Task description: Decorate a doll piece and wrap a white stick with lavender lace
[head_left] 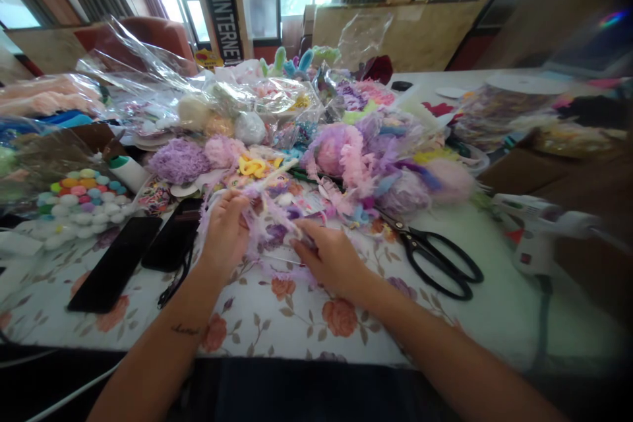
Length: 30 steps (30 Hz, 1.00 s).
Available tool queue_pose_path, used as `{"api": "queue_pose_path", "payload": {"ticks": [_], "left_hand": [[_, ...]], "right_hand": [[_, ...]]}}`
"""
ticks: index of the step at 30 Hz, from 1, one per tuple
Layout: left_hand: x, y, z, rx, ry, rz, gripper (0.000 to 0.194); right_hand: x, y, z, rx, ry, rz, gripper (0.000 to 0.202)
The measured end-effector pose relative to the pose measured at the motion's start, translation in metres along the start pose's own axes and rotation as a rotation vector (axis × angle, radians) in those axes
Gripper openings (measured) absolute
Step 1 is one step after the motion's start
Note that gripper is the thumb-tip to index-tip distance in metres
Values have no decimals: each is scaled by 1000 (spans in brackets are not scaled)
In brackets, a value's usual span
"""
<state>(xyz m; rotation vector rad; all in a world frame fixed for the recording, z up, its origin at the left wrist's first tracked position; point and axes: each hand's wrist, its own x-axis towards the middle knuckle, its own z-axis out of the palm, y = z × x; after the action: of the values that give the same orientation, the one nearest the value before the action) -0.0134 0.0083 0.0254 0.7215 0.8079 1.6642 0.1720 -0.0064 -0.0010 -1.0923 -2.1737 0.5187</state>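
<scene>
Fluffy lilac yarn stretches between my two hands above the flowered tablecloth. My left hand has its fingers closed on the left part of the yarn. My right hand pinches the yarn's right part, with thumb and forefinger together. A thin, pale needle-like rod shows beside the right fingertips; whether the hand grips it is unclear. Behind the hands lie yellow pieces and a purple yarn ball.
Black scissors lie right of my right hand, with a glue gun farther right. Two black phones lie at left near a bag of pompoms. Piled yarn and plastic bags cover the back.
</scene>
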Motion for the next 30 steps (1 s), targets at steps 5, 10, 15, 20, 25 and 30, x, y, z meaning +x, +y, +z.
{"api": "queue_pose_path", "payload": {"ticks": [5,10,15,20,25,30], "left_hand": [[21,22,-14,-160,245,62,15],[29,32,-19,-224,328,57,23],[13,20,-6,-180,221,10,18],[-16,3,13,-82,-14,-145,10],[-23,-1,18,-105,-53,-230,12],[-9,5,10,-221,87,-236,11]], "right_hand": [[7,-2,-14,224,8,145,21],[15,5,-41,386,-260,275,39],[19,15,-50,99,-118,301,41],[8,1,-17,25,336,49,18],[3,-12,12,531,94,222,45],[10,-9,-3,979,-180,403,24]]}}
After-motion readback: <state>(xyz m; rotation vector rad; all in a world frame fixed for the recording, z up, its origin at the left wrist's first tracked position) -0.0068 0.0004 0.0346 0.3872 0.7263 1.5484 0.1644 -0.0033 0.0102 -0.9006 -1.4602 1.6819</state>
